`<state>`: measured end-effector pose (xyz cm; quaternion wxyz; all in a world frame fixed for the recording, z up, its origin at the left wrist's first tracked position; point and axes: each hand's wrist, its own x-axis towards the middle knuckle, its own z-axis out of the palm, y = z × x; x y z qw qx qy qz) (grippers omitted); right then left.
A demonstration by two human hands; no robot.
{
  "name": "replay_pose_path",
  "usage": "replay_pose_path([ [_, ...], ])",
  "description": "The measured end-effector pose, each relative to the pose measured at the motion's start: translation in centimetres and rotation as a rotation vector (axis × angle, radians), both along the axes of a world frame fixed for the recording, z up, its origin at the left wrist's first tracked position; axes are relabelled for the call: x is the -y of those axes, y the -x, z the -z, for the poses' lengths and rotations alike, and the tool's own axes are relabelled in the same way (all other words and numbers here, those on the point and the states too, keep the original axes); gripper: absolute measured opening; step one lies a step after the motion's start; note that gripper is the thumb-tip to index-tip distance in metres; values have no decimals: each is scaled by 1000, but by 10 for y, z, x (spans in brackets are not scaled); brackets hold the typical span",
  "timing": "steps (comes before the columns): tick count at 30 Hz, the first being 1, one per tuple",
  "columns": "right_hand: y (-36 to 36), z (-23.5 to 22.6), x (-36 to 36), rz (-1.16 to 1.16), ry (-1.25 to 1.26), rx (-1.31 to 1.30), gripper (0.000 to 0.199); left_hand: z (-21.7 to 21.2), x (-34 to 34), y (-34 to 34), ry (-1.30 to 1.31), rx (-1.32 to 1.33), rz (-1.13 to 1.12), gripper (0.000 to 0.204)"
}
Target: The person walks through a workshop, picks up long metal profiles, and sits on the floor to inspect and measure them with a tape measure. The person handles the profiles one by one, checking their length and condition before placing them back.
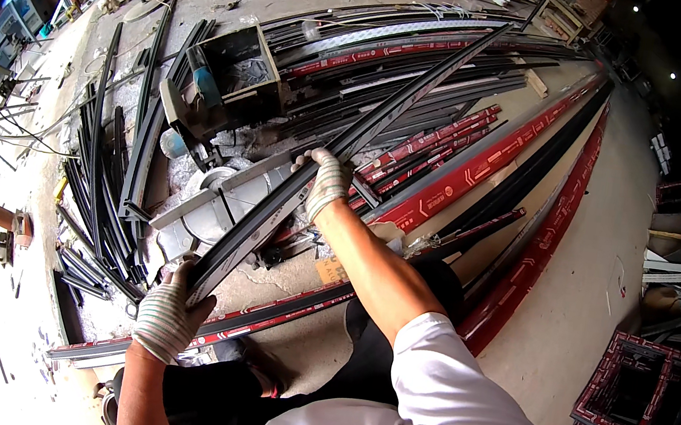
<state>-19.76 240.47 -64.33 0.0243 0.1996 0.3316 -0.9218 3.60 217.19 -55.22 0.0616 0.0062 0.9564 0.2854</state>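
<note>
Gloved left hand grips the near end of a dark bar; right hand clamps it midway, its length running away up-right over the saw.

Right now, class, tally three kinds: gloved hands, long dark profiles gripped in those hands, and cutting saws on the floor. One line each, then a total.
Gloved hands: 2, the left hand and the right hand
long dark profile gripped by both hands: 1
saw on the floor under the profile: 1
Total: 4
</note>
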Motion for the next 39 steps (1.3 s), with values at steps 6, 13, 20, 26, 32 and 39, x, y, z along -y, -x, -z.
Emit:
replay_pose_path([
  [6, 61, 18, -47, 7, 18, 5, 13, 8, -14, 9, 43, 40, -4, 57],
  [13, 15, 47, -28, -58, -212, 253, 44, 43, -67, 59, 188, 66, 54, 54],
  [20, -79, 59, 31, -10, -165, 342, 57, 84, -87, 76, 190, 14, 107, 60],
  [26, -71, 68, 47, 218, -302, 376, 57, 76, -61, 60, -171, 61, 133, 63],
  [32, -16, 138, 7, 332, -247, 240, 42, 48, -18, 31, -239, 137, 101, 52],
  [39, 27, 106, 10, 194, 10, 168, 47, 36, 41, -10, -89, 249, -48, 41],
])
